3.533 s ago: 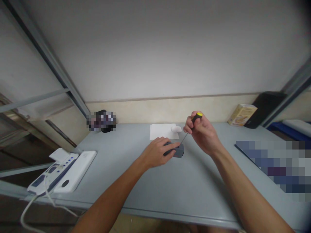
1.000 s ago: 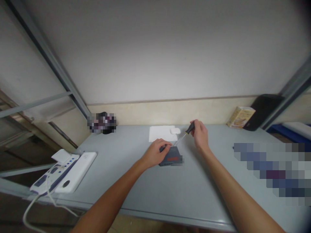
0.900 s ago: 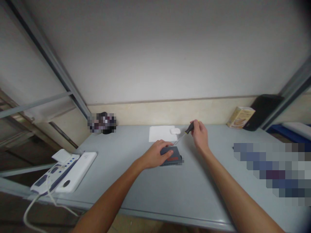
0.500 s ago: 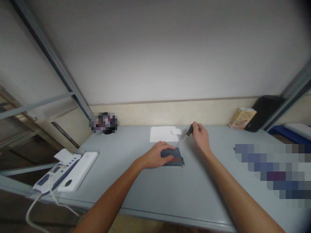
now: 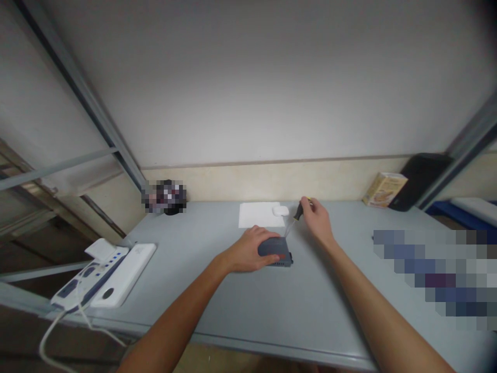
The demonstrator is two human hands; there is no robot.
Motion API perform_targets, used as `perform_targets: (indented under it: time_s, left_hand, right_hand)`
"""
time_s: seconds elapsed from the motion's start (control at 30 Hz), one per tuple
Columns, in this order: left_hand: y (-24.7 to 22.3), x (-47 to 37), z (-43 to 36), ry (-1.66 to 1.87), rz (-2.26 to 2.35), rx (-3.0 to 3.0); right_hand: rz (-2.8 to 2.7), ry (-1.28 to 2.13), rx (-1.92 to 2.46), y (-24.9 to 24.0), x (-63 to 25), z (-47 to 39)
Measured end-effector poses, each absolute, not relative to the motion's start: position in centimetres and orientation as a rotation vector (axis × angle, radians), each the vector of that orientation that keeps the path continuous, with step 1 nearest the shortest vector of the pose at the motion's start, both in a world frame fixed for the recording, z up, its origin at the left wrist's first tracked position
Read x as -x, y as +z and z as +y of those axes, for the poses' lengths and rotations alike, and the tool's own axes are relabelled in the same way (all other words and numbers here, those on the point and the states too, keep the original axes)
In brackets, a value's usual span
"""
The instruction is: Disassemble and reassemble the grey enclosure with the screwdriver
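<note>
A flat dark grey box (image 5: 275,250) with a row of small holes along its near side lies on the grey table (image 5: 248,316). My left hand (image 5: 254,248) grips it from the left, fingers over the far side and thumb across the top. My right hand (image 5: 316,217) is closed around a screwdriver (image 5: 298,211) with a black and yellow handle. Its shaft slants down to the box's far right corner; whether the tip touches cannot be made out. Just behind the box are white paper sheets (image 5: 256,214) and a small white rounded object (image 5: 280,211).
A power strip (image 5: 89,277) with cables and a long white device (image 5: 126,274) lie at the left. Back right, a yellow box (image 5: 384,189) leans near a black case (image 5: 421,181). Pixelated items are at back left and right. Metal posts flank the table.
My right hand has moved slightly left, and the screwdriver stands steeper. My left thumb has shifted a little to the right and down over the box.
</note>
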State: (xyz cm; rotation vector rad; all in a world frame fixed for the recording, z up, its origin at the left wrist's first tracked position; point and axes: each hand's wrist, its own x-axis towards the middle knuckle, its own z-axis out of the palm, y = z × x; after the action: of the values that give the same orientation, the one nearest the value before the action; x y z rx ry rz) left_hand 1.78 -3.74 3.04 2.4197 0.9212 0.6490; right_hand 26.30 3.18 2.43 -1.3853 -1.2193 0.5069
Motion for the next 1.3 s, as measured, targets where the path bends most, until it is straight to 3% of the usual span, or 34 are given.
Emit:
perform_targets:
  time_s: [0.27, 0.5, 1.3]
  left_hand:
    - [3.1, -2.0, -3.5, 0.759, 0.873, -2.38]
    - [3.0, -1.9, -3.4, 0.882, 0.852, -2.697]
    - [2.6, -3.7, -4.1, 0.995, 1.098, -2.754]
  right_hand:
    - [-1.036, 0.513, 1.224, 3.7, -26.6, 3.1]
    - [-0.879, 0.526, 1.059, 5.1, -26.9, 2.2]
    - [-1.055, 0.572, 0.955, 6.3, -25.4, 0.8]
